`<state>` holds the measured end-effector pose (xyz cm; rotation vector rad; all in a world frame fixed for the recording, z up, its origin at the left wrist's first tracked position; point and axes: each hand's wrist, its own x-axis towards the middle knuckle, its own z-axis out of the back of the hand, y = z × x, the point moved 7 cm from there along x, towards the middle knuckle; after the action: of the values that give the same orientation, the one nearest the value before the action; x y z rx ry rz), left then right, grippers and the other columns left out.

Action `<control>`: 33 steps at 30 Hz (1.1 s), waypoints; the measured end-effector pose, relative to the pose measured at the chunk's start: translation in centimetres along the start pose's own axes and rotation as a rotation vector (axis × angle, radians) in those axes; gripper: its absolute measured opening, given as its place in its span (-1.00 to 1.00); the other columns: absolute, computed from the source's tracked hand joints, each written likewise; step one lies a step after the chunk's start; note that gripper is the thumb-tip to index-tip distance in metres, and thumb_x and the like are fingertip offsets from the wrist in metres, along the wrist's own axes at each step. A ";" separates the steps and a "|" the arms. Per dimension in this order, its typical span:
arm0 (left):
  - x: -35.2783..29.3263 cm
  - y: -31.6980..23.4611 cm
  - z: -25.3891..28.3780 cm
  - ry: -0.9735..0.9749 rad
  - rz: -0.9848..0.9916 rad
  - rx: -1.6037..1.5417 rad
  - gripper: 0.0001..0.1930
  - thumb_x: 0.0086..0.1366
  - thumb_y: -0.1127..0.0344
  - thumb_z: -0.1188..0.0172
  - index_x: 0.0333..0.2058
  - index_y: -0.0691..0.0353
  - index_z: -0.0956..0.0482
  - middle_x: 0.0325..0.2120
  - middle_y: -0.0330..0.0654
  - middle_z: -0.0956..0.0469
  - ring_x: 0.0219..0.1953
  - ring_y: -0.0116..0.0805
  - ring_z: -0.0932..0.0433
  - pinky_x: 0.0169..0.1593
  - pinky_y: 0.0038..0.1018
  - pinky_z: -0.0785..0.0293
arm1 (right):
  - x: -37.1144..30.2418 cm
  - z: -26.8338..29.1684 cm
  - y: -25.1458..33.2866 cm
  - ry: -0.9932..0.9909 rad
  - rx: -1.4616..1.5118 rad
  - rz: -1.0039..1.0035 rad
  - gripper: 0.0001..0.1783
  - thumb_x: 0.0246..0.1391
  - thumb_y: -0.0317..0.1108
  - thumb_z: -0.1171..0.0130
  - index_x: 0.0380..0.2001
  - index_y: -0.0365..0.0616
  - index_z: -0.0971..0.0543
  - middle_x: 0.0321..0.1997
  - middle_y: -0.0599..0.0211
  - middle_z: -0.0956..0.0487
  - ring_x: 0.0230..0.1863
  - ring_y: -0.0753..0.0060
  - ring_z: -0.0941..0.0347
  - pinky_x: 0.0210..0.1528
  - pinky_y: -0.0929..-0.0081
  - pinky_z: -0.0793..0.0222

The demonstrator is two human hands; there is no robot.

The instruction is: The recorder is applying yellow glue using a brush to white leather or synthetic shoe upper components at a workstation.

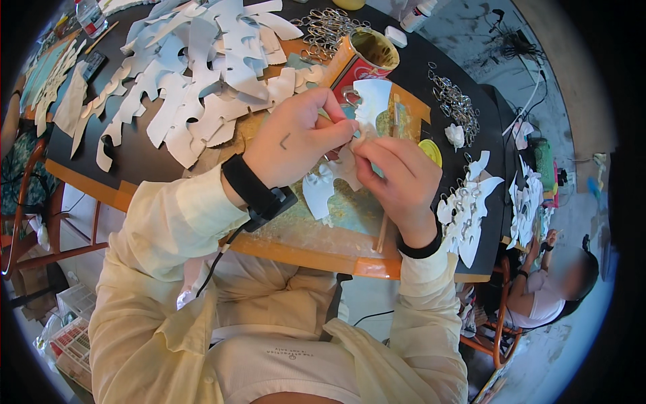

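Both hands meet over the worn work board (296, 232), fingertips close together. My left hand (296, 138) pinches a white, leather-like cut-out piece (372, 101) at its narrow middle, thumb against forefinger. Right beside it, my right hand (400, 178) is closed on the same narrow part with thumb and fingers. A metal ring (350, 98) shows next to my left fingertips; whether it is threaded on the piece I cannot tell. Below the hands, another white cut-out piece (318, 195) hangs or lies over the board, its upper part partly hidden by my fingers.
A large pile of white cut-outs (195, 74) covers the left. An open, stained can (367, 57) stands behind my hands. Metal hooks and rings (330, 34) lie at the back, more metal hardware (454, 101) at right. White pieces with rings (468, 209) lie near the right edge. A co-worker (538, 289) sits far right.
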<state>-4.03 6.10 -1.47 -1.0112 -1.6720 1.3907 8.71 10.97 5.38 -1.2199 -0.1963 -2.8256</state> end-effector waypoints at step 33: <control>-0.7 -1.8 -1.4 0.079 -0.063 -0.007 -0.55 0.02 0.52 -0.31 -0.20 0.19 -0.21 -0.51 -0.17 -0.60 -0.46 -0.60 -0.52 -0.41 -0.64 -0.39 | -2.3 -2.7 -4.3 0.236 1.157 -0.841 -0.22 0.09 0.28 0.09 -0.07 -0.35 -0.47 -0.07 0.19 -0.50 -0.06 0.40 -0.44 0.03 0.40 -0.33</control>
<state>-2.73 5.87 0.48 -0.9963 -1.6381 1.2882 7.85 14.86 1.48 -0.5337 -2.3117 -2.3943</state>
